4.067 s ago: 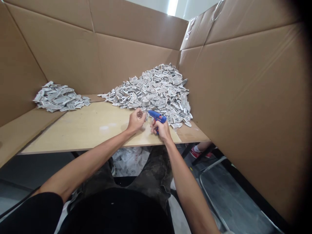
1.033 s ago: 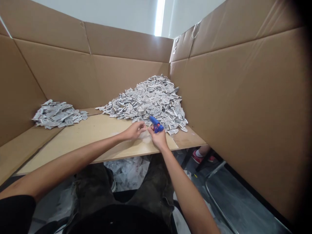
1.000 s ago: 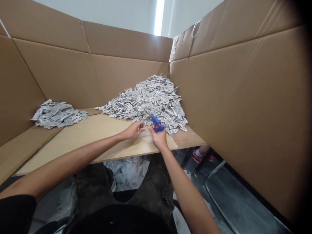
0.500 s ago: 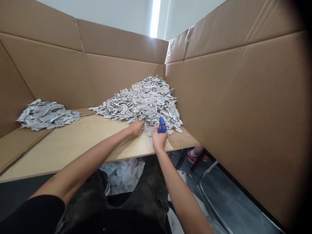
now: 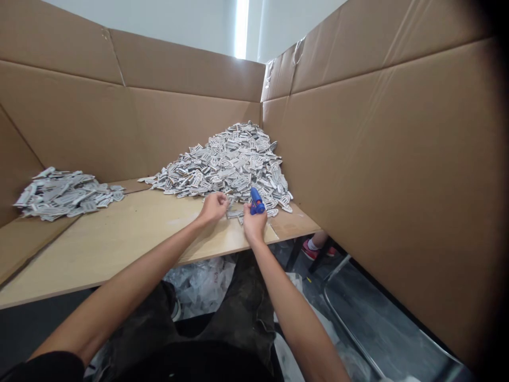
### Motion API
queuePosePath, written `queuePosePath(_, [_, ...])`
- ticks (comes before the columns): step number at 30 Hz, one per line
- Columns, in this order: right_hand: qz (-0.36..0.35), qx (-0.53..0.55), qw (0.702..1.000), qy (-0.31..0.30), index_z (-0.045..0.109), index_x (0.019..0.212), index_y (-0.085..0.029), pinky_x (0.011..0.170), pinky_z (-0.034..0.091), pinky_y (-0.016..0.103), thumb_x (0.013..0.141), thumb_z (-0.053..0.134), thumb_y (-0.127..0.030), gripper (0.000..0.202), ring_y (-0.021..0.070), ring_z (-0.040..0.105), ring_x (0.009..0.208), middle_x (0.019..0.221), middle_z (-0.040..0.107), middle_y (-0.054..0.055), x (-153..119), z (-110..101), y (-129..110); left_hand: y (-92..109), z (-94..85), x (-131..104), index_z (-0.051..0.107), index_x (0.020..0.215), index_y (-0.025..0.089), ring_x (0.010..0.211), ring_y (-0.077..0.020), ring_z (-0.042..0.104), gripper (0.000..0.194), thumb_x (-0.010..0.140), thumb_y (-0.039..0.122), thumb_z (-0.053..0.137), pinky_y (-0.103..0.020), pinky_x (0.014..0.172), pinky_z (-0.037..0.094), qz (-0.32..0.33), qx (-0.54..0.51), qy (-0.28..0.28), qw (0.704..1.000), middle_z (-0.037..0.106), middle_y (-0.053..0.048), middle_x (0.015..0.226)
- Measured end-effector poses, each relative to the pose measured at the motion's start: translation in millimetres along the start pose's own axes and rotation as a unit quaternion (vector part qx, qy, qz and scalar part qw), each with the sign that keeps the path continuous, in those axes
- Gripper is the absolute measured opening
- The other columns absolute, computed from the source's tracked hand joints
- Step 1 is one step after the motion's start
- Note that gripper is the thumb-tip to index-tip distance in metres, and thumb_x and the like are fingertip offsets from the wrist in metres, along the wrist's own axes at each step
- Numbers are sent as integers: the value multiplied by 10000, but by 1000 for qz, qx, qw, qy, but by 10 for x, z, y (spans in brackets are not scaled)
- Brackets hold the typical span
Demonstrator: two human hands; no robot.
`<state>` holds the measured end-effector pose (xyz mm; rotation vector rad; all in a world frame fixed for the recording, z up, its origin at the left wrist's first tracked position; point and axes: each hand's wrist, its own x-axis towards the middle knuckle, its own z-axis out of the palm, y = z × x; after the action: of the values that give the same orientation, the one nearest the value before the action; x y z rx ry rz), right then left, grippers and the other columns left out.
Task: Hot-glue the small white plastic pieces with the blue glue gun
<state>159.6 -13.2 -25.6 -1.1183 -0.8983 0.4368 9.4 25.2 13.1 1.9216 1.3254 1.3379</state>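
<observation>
My right hand [image 5: 255, 224] is wrapped round a small blue gun-shaped tool [image 5: 256, 201] with a red-orange part. The tool points up and away from me, toward the large pile of flat grey-white slotted pieces [image 5: 234, 159]. My left hand [image 5: 215, 207] is just left of it, at the pile's front edge. Its thumb and fingers are pinched together close to a few loose grey pieces [image 5: 234, 214]; whether one is between the fingertips I cannot make out. Both hands are above the front of the pale wooden board [image 5: 131, 228].
A smaller pile of similar pieces [image 5: 67, 193] lies at the far left. Tall cardboard walls [image 5: 191, 79] enclose the back and sides. Below the board are clear plastic bags [image 5: 202, 286], a metal frame [image 5: 330, 297] and another person's red shoe [image 5: 310, 250].
My left hand has risen slightly and drawn back from the pieces, fingers now pinched. My right hand still holds the blue tool, which is tilted more to the left. The view has shifted slightly.
</observation>
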Motion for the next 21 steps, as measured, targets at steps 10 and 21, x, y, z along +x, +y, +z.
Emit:
queuePosePath(10, [-40,17,997,-70,644,899,-211,783,578,335,855,660,-360,156,213,702,748,854,749,55,-77,-8,-52,113,225,-340,615,901,136,600,-183,730,235,828,199,830,-302,649,618,-133,-351,-86,923,745,-70,694])
queuePosePath(21, [-98,-97,989,-46,555,865,-244,816,499,340,891,613,-300,84,221,598,791,811,624,11,-107,-71,-133,27,187,-365,644,1048,137,499,-177,675,348,850,349,837,-257,530,548,-59,-303,-95,947,701,-21,595])
